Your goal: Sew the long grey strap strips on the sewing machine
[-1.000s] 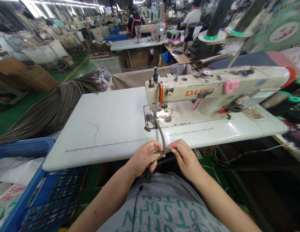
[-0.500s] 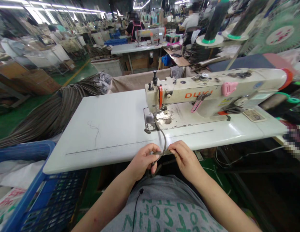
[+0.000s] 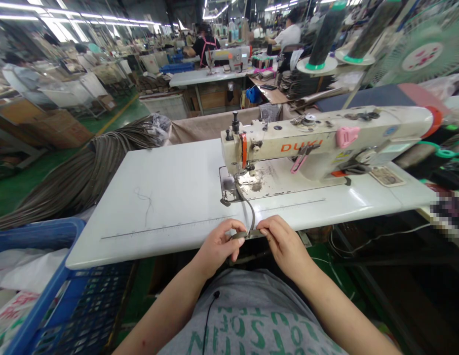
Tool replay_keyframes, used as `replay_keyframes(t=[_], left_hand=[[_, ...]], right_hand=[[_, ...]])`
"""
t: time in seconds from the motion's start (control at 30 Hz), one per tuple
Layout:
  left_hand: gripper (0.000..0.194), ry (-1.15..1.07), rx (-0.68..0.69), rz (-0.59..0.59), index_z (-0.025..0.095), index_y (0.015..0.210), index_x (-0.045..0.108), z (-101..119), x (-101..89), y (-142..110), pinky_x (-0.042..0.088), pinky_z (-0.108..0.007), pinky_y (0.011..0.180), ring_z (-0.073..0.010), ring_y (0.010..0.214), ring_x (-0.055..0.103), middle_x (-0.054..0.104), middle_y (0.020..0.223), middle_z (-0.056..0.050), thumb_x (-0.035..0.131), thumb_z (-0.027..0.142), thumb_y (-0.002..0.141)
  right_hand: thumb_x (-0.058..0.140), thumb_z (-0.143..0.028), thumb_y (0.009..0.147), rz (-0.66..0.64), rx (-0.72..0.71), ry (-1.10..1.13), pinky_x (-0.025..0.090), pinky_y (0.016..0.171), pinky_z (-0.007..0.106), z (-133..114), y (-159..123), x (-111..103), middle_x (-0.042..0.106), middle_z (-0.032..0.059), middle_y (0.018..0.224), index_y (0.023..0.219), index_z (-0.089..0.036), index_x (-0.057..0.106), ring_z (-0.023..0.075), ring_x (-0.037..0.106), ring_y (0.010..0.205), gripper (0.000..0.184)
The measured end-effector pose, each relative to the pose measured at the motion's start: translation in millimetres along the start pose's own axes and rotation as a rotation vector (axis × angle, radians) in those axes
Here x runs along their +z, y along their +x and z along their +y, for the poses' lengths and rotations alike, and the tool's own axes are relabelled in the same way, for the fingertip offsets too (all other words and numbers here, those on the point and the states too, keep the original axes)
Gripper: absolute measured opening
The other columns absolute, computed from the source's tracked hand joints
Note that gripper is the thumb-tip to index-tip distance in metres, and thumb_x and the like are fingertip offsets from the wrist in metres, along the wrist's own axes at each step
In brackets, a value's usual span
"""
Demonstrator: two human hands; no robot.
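A narrow grey-brown strip [image 3: 252,213] runs from under the needle of the sewing machine [image 3: 327,130] down to the table's front edge. Just at that edge, my left hand [image 3: 221,246] pinches a piece of the strip between thumb and fingers. My right hand [image 3: 283,241] is closed on another part of it, a short way to the right. Between the two hands the strip crosses or folds; how it is joined there I cannot make out. Some of it loops down below my left hand, over my lap.
The white sewing table [image 3: 170,187] carries a printed ruler line and a loose thread [image 3: 146,199]. A thick bundle of strips [image 3: 77,170] hangs at the left, above a blue crate [image 3: 48,305] with bags. Thread cones [image 3: 324,44] and a fan [image 3: 418,54] stand at right.
The strip at my left hand has shifted: a dark piece that hung below the fingers now shows less. Both hands stay in nearly the same place.
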State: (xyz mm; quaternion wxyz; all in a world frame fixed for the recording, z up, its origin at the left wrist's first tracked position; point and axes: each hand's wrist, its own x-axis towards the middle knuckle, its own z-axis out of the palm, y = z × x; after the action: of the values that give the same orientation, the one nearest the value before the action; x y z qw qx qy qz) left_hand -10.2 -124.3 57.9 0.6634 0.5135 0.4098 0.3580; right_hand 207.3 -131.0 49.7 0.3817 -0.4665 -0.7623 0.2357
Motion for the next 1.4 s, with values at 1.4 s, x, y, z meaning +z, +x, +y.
replay_keyframes(t=[1.4], left_hand=[[0.027,0.079,-0.003,-0.010,0.016,0.099,0.069,-5,-9.4,5,0.047,-0.028,0.069,-0.0139,0.070,0.061,0.069,0.080,-0.002,0.078,0.033,0.081]], right_hand=[[0.049,-0.014,0.105,0.004,-0.064,-0.067,0.053,0.077,0.035,-8,5,0,0.064,0.0078,0.093,0.100,-0.022,0.063,0.0242,0.065,0.087,0.017]])
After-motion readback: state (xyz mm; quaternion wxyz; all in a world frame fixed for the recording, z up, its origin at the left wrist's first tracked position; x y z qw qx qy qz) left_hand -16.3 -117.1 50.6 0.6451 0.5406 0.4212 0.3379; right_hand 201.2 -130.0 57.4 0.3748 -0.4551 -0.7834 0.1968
